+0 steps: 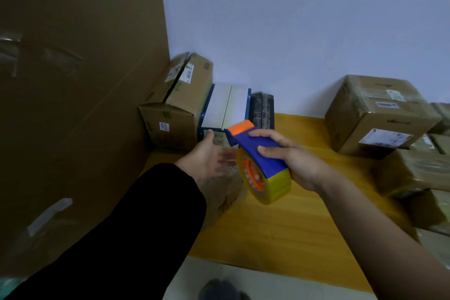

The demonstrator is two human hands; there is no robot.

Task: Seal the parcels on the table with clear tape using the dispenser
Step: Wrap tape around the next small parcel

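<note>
Right hand (299, 165) gripping tape dispenser (258, 153), left hand (210, 158) spread over parcel (219, 193), at table (280, 238) edge beside tall carton (73, 105)

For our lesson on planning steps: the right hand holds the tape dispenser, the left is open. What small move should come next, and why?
Probably lower the left hand onto the brown parcel beneath it to steady it: the right hand grips the dispenser above that parcel, and the left holds nothing.

Table (304, 238) stands against the wall (292, 19). Large carton (73, 105) at its left end. Rear left, in a row: labelled carton (180, 102), middle box (226, 107), end box (264, 109). Stacked parcels (379, 114) at right. Dispenser (260, 161) is above the front-left wrapped parcel (219, 195).
</note>
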